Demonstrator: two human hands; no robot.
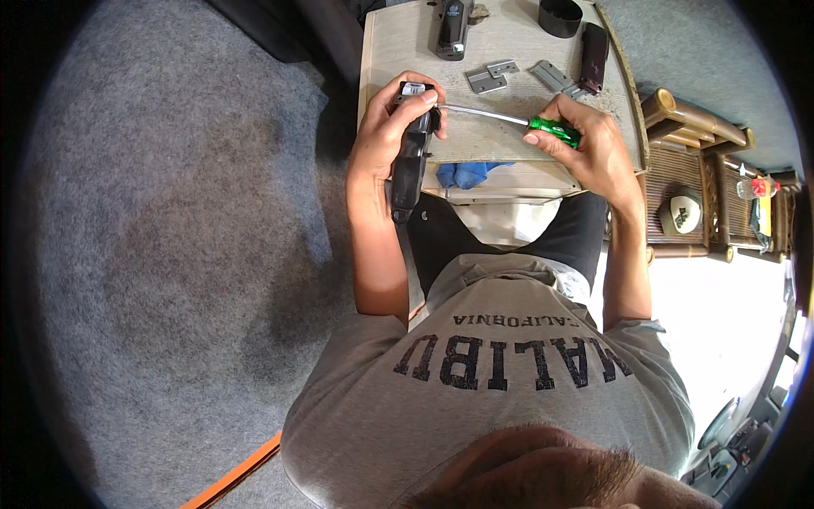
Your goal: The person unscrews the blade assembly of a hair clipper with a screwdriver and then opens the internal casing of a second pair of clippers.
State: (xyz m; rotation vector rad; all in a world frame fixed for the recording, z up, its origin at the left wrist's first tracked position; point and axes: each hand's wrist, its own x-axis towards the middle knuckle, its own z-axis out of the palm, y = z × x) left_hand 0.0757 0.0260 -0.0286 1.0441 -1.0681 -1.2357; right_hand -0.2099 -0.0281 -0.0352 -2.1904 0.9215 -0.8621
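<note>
My left hand [383, 127] is wrapped round a long black device [409, 174], which looks like a hair clipper body, and holds it upright at the table's left edge. The thumb presses near its upper end. My right hand [596, 151] grips a screwdriver [555, 131] by its green handle. From there the thin metal shaft runs left, and its tip meets the device's side near my left thumb. What exactly the tip touches is too small to make out.
On the light table [386, 38] lie a second black device [454, 32], flat grey metal plates [489, 78], a dark maroon casing [594, 58] and a black round cup [560, 17]. A blue cloth [465, 174] sits below the near edge. Bamboo furniture [678, 182] stands at right, bearing a cap [681, 212].
</note>
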